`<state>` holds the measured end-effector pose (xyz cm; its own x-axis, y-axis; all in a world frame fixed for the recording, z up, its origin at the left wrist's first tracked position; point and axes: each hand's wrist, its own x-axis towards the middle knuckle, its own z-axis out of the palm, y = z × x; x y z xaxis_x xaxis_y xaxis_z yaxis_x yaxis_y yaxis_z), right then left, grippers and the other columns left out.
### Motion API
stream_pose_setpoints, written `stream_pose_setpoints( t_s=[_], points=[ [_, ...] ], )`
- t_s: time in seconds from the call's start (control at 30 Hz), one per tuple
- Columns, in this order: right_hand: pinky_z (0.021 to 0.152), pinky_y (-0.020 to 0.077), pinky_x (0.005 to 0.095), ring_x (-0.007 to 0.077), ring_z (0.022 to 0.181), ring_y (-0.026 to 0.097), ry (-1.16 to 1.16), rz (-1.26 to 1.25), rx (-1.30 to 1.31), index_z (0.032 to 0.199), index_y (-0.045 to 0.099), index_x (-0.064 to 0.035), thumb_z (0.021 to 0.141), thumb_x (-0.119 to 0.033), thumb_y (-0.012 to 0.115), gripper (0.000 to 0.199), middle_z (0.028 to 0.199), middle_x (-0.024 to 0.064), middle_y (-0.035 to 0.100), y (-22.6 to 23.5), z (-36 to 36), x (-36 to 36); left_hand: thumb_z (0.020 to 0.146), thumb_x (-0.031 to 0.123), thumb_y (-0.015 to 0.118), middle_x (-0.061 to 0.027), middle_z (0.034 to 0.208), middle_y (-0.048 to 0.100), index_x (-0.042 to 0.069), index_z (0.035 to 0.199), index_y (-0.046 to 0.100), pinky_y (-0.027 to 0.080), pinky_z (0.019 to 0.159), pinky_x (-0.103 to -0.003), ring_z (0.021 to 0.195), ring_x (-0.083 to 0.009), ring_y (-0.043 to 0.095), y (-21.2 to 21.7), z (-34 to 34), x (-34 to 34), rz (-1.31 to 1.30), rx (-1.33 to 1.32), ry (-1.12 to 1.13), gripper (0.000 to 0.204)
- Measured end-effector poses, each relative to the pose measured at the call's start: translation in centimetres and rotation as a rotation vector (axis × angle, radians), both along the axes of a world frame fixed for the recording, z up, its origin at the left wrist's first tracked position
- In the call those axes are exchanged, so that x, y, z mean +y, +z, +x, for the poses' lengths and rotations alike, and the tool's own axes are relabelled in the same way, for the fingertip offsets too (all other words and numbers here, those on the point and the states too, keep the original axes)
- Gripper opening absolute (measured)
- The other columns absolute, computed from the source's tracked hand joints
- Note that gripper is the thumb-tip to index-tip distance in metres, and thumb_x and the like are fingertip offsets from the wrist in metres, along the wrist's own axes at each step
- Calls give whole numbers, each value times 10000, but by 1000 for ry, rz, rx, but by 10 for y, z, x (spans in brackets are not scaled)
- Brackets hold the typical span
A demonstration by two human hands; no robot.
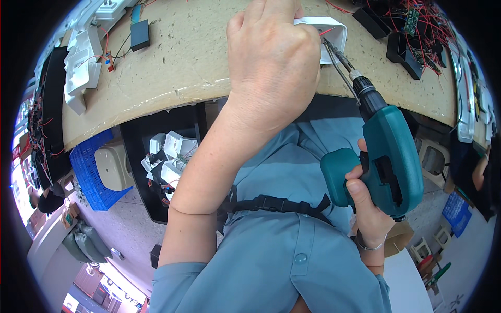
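Note:
In my right hand (368, 206) is a teal soldering gun (394, 156), its grip wrapped by my fingers. The black nose (369, 96) and thin metal tip of the gun point up and left into an open white plastic case (339, 36) on the bench. A thin metal tube runs along the tip. My left hand (274, 57) is closed over the left side of that case; its fingertips are hidden behind the hand. Close to the soldering tip, a short red wire (327, 31) sticks out inside the case.
Red wires, black boxes and a green circuit board (411, 22) pile up at the far right of the bench (172, 68). White plastic housings (83, 62) and a black block (140, 35) lie at left. Below the edge, a black bin (148, 201) holds white parts beside a blue crate (94, 172).

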<state>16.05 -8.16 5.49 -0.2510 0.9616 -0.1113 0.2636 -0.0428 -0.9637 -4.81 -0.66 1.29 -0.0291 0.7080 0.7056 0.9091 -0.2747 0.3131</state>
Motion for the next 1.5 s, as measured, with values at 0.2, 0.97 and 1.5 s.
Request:
stream_pose_setpoints(
  t_s=[0.2,0.97,1.5],
  points=[
    [634,493,255,116,685,596,9,6,35,936,620,10,737,1,731,228,769,47,634,-2,-1,1,672,-9,584,-152,861,514,-46,670,555,379,688,-410,816,-313,505,2,0,-8,-131,-357,-66,48],
    [646,496,255,117,703,597,-14,-17,10,948,616,0,739,-5,732,239,787,44,633,2,-1,1,680,2,563,-146,873,516,-33,662,536,372,705,-407,819,-301,501,11,6,-7,-199,10,78,48],
    [647,492,251,113,710,594,-22,-44,-20,956,613,-4,753,-29,730,236,793,42,630,3,0,1,693,14,565,-141,902,520,-34,682,550,370,715,-406,838,-295,504,1,7,-2,-43,118,93,51]
  ],
)
